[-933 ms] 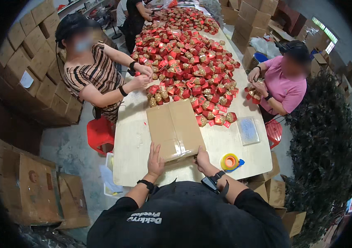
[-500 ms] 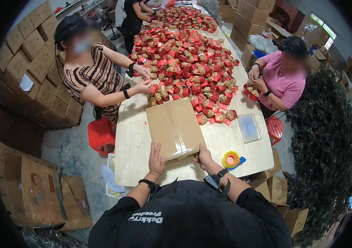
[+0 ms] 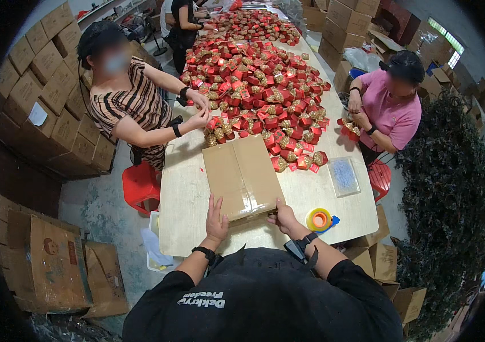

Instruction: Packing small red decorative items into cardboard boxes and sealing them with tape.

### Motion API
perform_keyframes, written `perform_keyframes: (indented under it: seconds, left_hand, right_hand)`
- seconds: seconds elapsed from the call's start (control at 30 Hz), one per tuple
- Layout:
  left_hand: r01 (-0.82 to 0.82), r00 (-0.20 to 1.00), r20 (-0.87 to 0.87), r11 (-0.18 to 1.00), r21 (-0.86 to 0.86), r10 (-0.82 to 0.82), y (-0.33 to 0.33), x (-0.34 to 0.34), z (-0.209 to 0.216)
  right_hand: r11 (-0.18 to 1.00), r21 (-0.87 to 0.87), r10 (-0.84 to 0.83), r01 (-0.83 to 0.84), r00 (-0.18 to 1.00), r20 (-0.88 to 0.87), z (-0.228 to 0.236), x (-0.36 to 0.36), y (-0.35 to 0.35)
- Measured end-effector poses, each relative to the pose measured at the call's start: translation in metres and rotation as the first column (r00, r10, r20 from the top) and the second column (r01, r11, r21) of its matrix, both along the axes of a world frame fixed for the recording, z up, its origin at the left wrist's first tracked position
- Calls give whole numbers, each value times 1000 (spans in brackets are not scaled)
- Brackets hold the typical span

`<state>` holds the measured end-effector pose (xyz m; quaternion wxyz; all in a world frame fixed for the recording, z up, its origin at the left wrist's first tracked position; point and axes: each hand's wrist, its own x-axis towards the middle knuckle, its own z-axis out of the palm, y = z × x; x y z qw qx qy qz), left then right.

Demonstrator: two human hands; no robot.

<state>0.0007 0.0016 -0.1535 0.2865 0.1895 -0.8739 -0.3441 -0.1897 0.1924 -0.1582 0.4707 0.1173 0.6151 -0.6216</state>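
A closed brown cardboard box (image 3: 241,176) lies on the near end of the long table, clear tape shining along its top seam and front edge. My left hand (image 3: 216,222) rests against the box's near left corner with its fingers stretched out along the side. At the near right corner, my right hand (image 3: 285,218) has its fingers curled around the box edge, thumb up; part of its grip is hidden. To the right of that hand is a yellow tape roll (image 3: 319,220) with an orange core and a blue piece beside it.
Many red-and-gold small boxes (image 3: 265,85) are heaped beyond the box. A clear shallow tray (image 3: 344,176) lies on the table (image 3: 188,228) at right. One co-worker in stripes (image 3: 134,108) works at left, another in pink (image 3: 388,105) at right. Stacked cartons (image 3: 48,85) stand at left.
My right hand's fingers have shifted slightly at the box corner. The box and my left hand stay nearly in place. The co-worker in pink leans a little differently.
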Motion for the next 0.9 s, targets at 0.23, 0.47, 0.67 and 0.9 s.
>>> perform_keyframes:
  seconds: [0.23, 0.47, 0.67, 0.9]
  left_hand:
    - [-2, 1000, 0, 1000, 2, 2, 0, 0, 0]
    - [0, 1000, -19, 1000, -24, -1, 0, -2, 3]
    - [-1, 1000, -26, 1000, -15, 0, 0, -2, 3]
    - [-4, 1000, -10, 999, -34, 4, -1, -1, 0]
  right_hand:
    - [999, -25, 28, -29, 1000, -2, -5, -4, 4]
    - [995, -71, 70, -67, 997, 42, -3, -8, 7]
    - [995, -69, 75, -72, 997, 31, -1, -8, 7]
    - [995, -58, 78, -76, 997, 30, -1, -8, 8]
